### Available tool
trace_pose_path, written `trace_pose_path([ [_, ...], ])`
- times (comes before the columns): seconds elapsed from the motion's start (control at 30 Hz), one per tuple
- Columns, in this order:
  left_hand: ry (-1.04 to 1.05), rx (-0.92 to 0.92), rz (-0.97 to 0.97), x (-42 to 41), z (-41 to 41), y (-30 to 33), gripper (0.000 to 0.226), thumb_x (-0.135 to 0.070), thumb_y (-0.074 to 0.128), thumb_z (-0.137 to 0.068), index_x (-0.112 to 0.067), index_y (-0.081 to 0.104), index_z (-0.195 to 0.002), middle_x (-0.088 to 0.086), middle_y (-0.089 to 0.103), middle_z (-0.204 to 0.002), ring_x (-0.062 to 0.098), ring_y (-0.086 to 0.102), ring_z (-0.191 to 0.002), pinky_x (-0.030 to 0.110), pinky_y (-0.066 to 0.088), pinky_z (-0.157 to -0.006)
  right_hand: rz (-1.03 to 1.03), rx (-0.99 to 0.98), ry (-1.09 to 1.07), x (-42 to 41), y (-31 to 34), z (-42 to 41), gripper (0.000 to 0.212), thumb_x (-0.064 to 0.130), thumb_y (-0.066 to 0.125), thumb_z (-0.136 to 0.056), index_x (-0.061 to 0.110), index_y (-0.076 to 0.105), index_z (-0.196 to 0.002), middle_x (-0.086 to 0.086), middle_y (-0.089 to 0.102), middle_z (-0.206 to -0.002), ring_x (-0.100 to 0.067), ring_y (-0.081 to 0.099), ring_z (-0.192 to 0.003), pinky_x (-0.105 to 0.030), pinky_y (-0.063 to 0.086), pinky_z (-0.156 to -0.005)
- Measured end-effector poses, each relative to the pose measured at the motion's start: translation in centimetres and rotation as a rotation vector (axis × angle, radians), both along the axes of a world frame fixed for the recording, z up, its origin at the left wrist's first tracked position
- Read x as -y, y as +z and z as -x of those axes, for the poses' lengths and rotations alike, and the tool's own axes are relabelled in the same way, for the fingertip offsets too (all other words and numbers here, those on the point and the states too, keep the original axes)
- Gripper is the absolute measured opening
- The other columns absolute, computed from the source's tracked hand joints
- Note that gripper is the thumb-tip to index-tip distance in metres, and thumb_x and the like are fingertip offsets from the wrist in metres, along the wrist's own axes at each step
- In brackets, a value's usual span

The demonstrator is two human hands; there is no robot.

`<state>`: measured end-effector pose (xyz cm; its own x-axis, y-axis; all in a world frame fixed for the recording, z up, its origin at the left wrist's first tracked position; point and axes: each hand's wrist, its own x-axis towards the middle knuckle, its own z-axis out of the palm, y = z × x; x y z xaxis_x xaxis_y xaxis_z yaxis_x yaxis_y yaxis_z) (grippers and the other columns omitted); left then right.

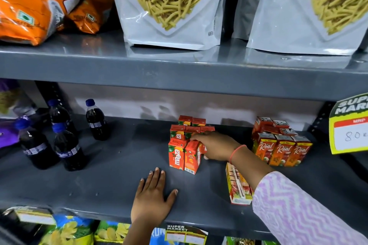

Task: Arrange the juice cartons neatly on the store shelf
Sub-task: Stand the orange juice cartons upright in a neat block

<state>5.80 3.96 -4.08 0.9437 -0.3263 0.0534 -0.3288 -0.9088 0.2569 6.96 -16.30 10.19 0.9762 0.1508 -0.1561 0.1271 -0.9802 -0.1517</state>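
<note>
Head view: the Maaza cartons [184, 145] stand in a tight cluster on the grey middle shelf [111, 169], in rows running back toward the wall. The right hand [216, 146] reaches into the cluster's right side; its fingers curl around a carton there, mostly hidden behind the hand, with the fingertips touching the top of the front right carton. Below the fingers, near the shelf's front edge, the left hand [152, 195] lies flat, palm down, fingers spread and holding nothing. Under the right forearm a carton pack [238, 185] lies on its side. Right of the fingers stand the Real cartons [280, 145]; far left stand dark soda bottles [67, 145].
</note>
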Motion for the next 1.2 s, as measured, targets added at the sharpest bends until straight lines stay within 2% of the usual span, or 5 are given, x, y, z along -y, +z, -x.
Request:
trace_pose_path([
  [0.13, -0.002, 0.007, 0.013, 0.1, 0.0, -0.2, 0.1, -0.068, -0.007, -0.06, -0.021, 0.01, -0.145, -0.002, 0.006, -0.157, 0.013, 0.002, -0.143, 0.031, -0.002, -0.115, 0.109, 0.125, -0.063, -0.5, -0.4, -0.4, 0.033, 0.016, 0.052, -0.087, 0.018, 0.052, -0.12, -0.011, 0.059, -0.126, -0.032, 0.056, -0.113, -0.039, 0.05, -0.09],
  [0.4, 0.001, 0.008, 0.022, 0.0, 0.0, -0.3, 0.1, -0.069, -0.006, -0.06, -0.02, 0.012, -0.145, -0.001, 0.007, -0.156, 0.014, 0.003, -0.143, 0.027, -0.006, -0.113, 0.141, 0.129, -0.045, -0.6, -0.9, -0.3, 0.054, 0.02, 0.06, -0.081, 0.023, 0.042, -0.132, -0.005, 0.043, -0.144, -0.032, 0.039, -0.131, -0.048, 0.043, -0.102],
  [0.73, 0.006, -0.004, 0.001, -0.2, -0.2, -0.2, 0.101, -0.068, -0.008, -0.058, -0.019, 0.009, -0.145, -0.001, 0.006, -0.157, 0.014, 0.002, -0.143, 0.032, -0.002, -0.115, 0.163, 0.236, -0.197, -2.1, -1.9, 0.2, 0.037, 0.03, 0.057, -0.086, 0.009, 0.053, -0.116, -0.013, 0.064, -0.119, -0.033, 0.059, -0.109, -0.039, 0.049, -0.087],
  [1.03, -0.01, -0.018, -0.021, -0.3, -0.2, 0.0, 0.094, -0.072, 0.001, -0.068, -0.018, 0.011, -0.145, -0.001, 0.008, -0.157, 0.015, 0.005, -0.143, 0.034, 0.004, -0.117, -0.052, 0.356, -0.678, 1.1, -3.7, 8.1, 0.049, 0.042, 0.049, -0.09, 0.015, 0.042, -0.13, -0.007, 0.048, -0.134, -0.028, 0.04, -0.124, -0.039, 0.04, -0.098],
  [1.2, -0.018, -0.016, -0.019, -0.3, -0.1, -0.1, 0.078, -0.065, 0.016, -0.083, -0.018, 0.013, -0.145, 0.0, 0.01, -0.156, 0.017, 0.007, -0.143, 0.035, 0.007, -0.117, -0.28, 0.169, -0.997, 5.3, -5.0, 12.6, 0.055, 0.045, 0.05, -0.086, 0.015, 0.038, -0.131, -0.013, 0.048, -0.137, -0.037, 0.043, -0.126, -0.043, 0.041, -0.096],
])
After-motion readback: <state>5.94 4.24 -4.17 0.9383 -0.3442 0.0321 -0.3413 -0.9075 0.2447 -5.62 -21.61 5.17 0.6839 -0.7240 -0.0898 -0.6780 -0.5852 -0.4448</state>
